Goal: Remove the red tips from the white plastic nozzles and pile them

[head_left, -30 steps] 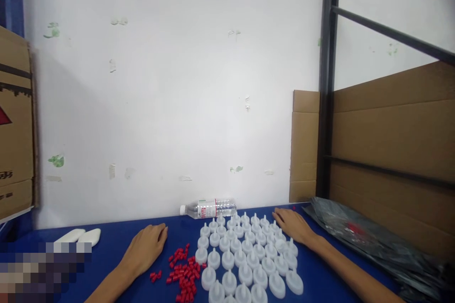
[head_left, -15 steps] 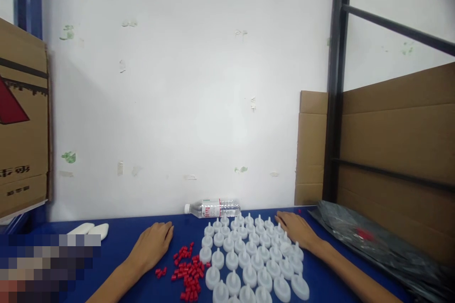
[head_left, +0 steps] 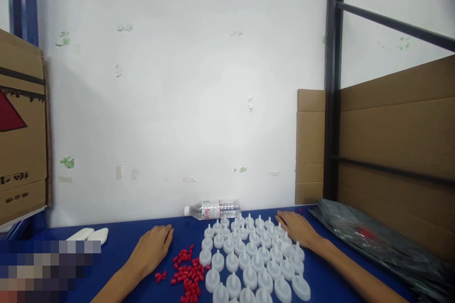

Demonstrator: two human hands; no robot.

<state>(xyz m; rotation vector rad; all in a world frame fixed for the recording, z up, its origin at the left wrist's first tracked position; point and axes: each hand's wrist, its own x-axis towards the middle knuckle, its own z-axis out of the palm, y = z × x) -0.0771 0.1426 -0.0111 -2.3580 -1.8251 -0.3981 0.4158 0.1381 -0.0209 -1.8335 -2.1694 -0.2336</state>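
My left hand (head_left: 151,248) lies palm down on the blue table (head_left: 121,241), fingers loosely curled and holding nothing, just left of a pile of small red caps (head_left: 186,272). My right hand (head_left: 296,229) rests flat with fingers stretched out at the far right edge of several rows of white plastic nozzle tops (head_left: 249,260), touching the nearest ones. The white tops stand upright in a grid between my two hands.
A clear water bottle (head_left: 212,209) lies on its side against the white wall. Two white oblong pieces (head_left: 88,235) lie at the left. A dark plastic bag (head_left: 377,244) and cardboard sheets (head_left: 394,151) fill the right; a cardboard box (head_left: 21,128) stands at the left.
Both hands stay in place on the table. Only the head camera has shifted slightly, first right, then a little back.
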